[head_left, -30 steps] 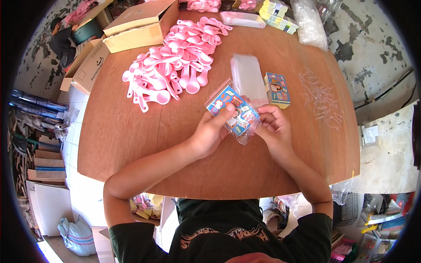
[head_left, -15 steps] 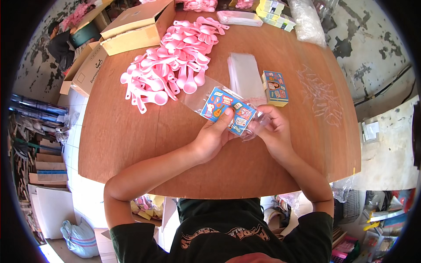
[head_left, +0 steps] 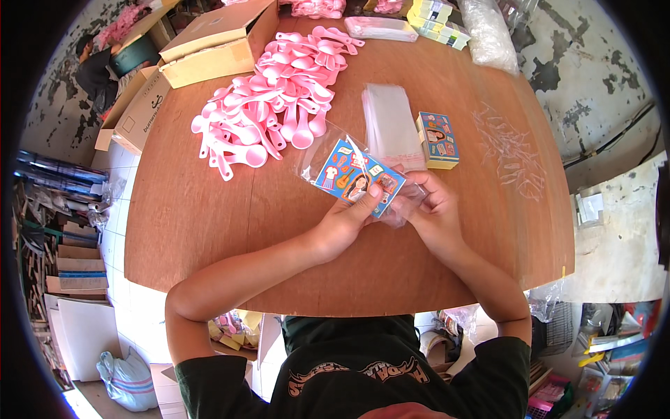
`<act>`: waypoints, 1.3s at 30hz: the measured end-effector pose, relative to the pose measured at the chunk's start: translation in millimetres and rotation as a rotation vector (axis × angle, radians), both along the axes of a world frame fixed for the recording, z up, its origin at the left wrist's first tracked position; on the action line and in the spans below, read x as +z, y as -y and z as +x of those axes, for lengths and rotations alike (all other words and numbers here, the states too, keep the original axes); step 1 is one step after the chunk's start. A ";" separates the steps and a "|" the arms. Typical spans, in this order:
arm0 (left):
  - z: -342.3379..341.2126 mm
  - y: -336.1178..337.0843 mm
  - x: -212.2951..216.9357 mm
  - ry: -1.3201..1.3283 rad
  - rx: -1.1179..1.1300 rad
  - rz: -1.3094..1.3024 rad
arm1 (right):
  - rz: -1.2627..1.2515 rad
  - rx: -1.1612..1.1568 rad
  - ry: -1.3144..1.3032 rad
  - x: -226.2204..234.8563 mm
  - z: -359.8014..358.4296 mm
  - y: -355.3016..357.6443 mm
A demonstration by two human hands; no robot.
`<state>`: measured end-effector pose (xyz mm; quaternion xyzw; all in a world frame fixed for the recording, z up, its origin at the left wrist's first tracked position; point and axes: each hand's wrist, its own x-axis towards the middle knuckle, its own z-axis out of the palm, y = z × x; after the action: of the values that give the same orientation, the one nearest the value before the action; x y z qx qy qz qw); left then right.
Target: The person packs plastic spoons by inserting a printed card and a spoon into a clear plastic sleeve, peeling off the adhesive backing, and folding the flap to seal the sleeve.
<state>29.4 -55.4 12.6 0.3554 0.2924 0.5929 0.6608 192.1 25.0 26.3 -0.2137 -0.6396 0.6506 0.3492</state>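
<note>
Above the middle of the table, a blue printed card (head_left: 340,169) lies inside a clear plastic bag (head_left: 312,152). My left hand (head_left: 336,230) grips card and bag together, its thumb across the card's lower edge. At the right end my right hand (head_left: 436,209) has its fingers closed on the crumpled plastic of the bag. Just beyond my hands is a stack of flat clear bags (head_left: 388,119). Beside it on the right stands a block of the same blue cards (head_left: 438,133). A heap of pink scoops (head_left: 258,115) spreads over the table's left side.
Thin clear plastic pieces (head_left: 513,153) lie scattered on the brown table (head_left: 230,230) at the right. Along the back are a cardboard box (head_left: 216,45), a bag pack (head_left: 381,29), yellowish bundles (head_left: 438,24) and a plastic roll (head_left: 490,38). Another person (head_left: 98,73) sits at far left.
The bagged card has turned slightly in my hands and shows more of its printed face. My left thumb has shifted right and down along the card. The other things are unmoved.
</note>
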 end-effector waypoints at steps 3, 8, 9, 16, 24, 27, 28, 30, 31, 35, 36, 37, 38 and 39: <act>2.9 -1.2 -1.6 -0.040 0.027 0.025 | -0.044 0.004 0.008 1.4 1.7 0.5; -2.2 -3.8 -0.4 -0.059 -0.006 0.065 | -0.035 -0.011 -0.025 3.8 2.6 0.1; -3.7 -3.0 4.2 -0.004 0.036 0.063 | -0.028 -0.020 -0.040 3.8 2.5 -0.1; -4.0 -3.3 5.3 0.035 0.110 0.043 | -0.162 0.109 0.071 6.4 6.6 -0.4; -6.6 -4.8 1.1 0.006 0.168 0.059 | -0.244 0.062 0.214 11.7 0.7 6.8; -6.2 -4.3 -3.5 -0.047 0.151 0.097 | -0.288 0.031 0.212 6.7 -0.4 5.5; -4.6 -4.1 -2.4 -0.039 0.135 0.098 | -0.319 0.020 0.192 5.2 -0.2 4.7; -2.9 -3.0 -2.5 -0.032 0.119 0.098 | -0.305 0.015 0.187 4.8 -1.1 6.3; -2.5 -2.3 -3.2 -0.024 0.105 0.098 | -0.292 0.012 0.181 4.6 -1.6 7.3; 0.8 -2.1 -2.5 -0.074 0.109 0.106 | -0.255 0.028 0.214 2.6 0.7 8.9; 0.3 -3.1 -3.2 -0.075 0.109 0.105 | -0.110 -0.017 0.219 -0.4 1.4 9.3; -0.7 -5.2 -4.2 -0.036 0.115 0.086 | 0.035 -0.063 0.224 -1.1 1.2 9.6; -1.6 -7.3 -4.8 0.003 0.120 0.067 | 0.035 -0.063 0.224 -0.3 -1.3 10.8; -2.5 -7.1 -0.2 0.004 0.122 0.066 | 0.410 -0.296 0.139 7.9 -10.2 15.0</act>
<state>26.9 -48.4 12.4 0.3576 0.2925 0.6419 0.6120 181.9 10.0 34.1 -0.2741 -0.7422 0.4330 0.4317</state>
